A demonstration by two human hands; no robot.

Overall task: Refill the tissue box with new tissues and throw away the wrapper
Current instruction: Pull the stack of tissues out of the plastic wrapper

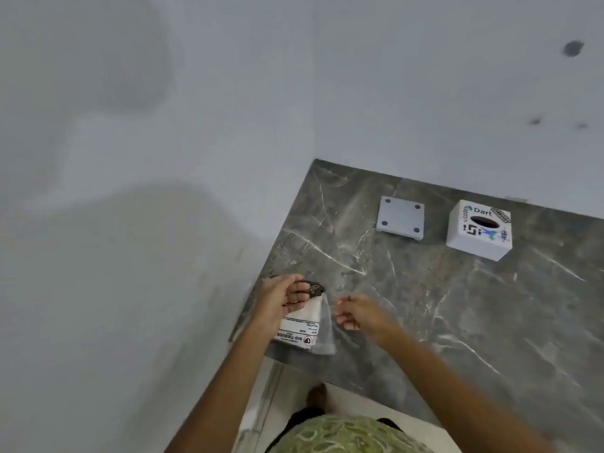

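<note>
A pack of tissues in a clear plastic wrapper [302,325] with black print lies at the near left corner of the grey marble counter [425,305]. My left hand [281,300] grips its far end, fingers curled over the dark printed part. My right hand [358,313] hovers just right of the pack with fingers apart, holding nothing; its fingertips are close to the wrapper's loose clear edge. The white cube tissue box [478,228], with stickers and an oval top opening, stands far right at the back. Its grey square base panel [400,222] lies beside it, to its left.
Plain pale walls meet at the counter's back left corner. The counter's left edge drops to a light floor, where my foot [317,395] and green patterned clothing show below. No bin is in view.
</note>
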